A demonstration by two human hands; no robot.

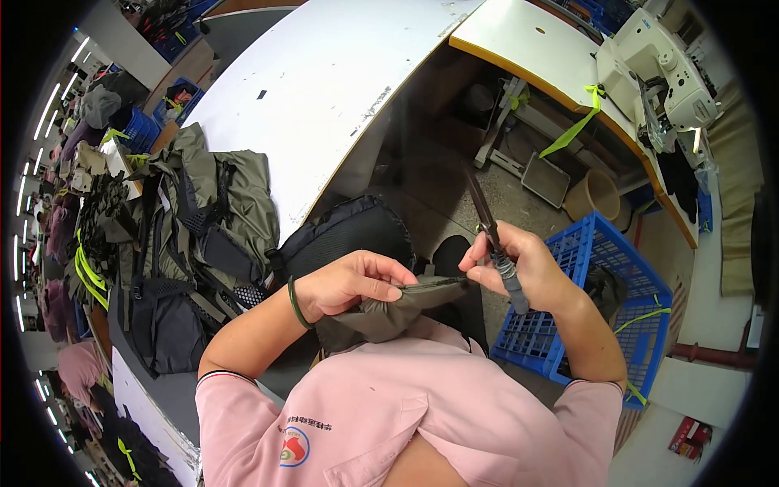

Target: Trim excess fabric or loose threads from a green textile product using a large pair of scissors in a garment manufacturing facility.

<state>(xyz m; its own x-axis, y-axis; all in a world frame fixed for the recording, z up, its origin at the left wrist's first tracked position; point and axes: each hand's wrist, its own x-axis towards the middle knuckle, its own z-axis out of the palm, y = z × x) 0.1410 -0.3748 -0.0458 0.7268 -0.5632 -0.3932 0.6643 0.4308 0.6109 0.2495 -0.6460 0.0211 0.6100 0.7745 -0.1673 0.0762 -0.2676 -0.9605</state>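
Note:
My left hand [355, 284], with a dark green bangle at its wrist, pinches the edge of an olive fabric piece [385, 319] above my lap. That piece seems to belong to a backpack with a black padded panel [349, 235], though the join is hidden by my arm. In my right hand [526, 268] are dark scissors [482, 207], their long blades pointing up and away and their handles wrapped in grey. The fingertips of this hand are near the far right end of the fabric edge.
Olive and black backpacks [235, 187] lie piled on the left of the white table [341, 65]. A blue crate [580, 304] stands at my right, by a tan bucket [591, 195]. A sewing machine [665, 73] sits on the far right table [519, 49].

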